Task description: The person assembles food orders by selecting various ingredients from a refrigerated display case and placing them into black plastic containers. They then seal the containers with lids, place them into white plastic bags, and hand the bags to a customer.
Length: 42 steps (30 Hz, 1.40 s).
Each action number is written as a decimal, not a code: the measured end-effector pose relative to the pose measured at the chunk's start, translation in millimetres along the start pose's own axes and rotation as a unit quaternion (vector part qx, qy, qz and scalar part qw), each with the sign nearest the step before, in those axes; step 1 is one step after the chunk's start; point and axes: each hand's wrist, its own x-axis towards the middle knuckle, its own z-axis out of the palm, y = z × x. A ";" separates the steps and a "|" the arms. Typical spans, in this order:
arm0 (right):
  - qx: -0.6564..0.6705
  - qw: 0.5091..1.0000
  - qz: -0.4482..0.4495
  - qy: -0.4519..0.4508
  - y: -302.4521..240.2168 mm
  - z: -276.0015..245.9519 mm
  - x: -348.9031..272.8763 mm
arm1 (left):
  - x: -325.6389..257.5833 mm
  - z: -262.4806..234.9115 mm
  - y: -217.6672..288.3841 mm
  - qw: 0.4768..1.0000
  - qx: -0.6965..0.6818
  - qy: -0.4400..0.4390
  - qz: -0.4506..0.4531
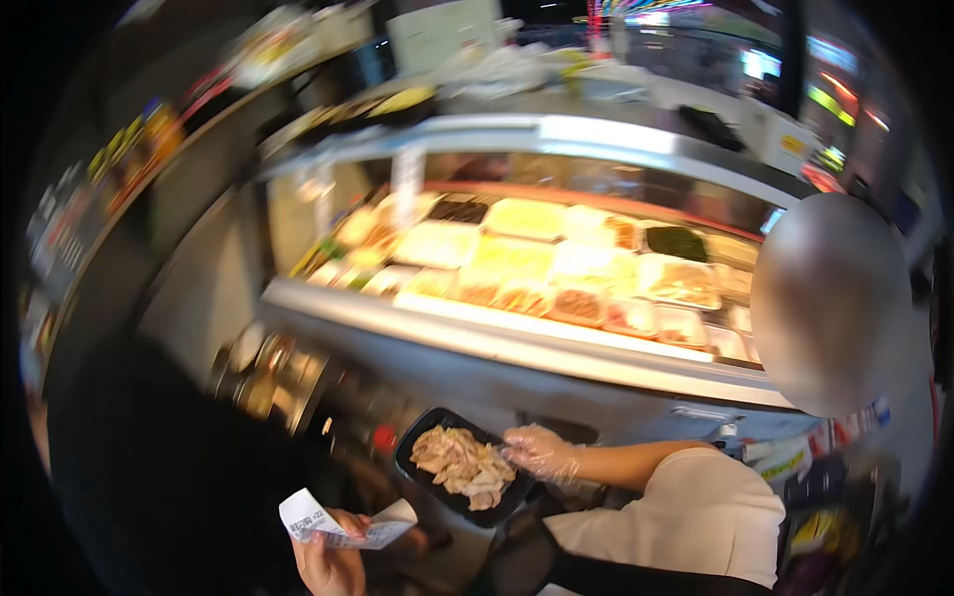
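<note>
My left hand (331, 566) comes up from the lower edge, its fingers closed on a curled white receipt (370, 534) with dark print. My right hand is not in view. Just beyond the receipt is a black tray (407, 470) heaped with pale sliced meat (462, 465). At the tray's right rim is a co-worker's hand (542, 453) in a clear plastic glove, reaching in from the right out of a white sleeve (711, 507).
A lit display case (527, 348) holding several food trays runs across the far side. Metal containers (273, 382) stand left of the black tray. A large dark shape (179, 457) fills the lower left. The co-worker (656, 521) stands close on the right.
</note>
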 end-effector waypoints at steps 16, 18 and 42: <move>-0.135 0.927 0.229 0.263 -74.9 58.5 -36.8 | 136.7 -82.1 -65.6 0.939 -0.204 -0.267 -0.071; -0.133 0.907 0.247 0.314 -72.6 64.6 -35.8 | 160.0 -79.2 -75.9 0.908 -0.275 -0.278 -0.147; 0.031 0.844 0.251 0.473 21.3 55.0 32.3 | 296.8 -27.3 -114.9 0.905 -0.133 -0.356 -0.192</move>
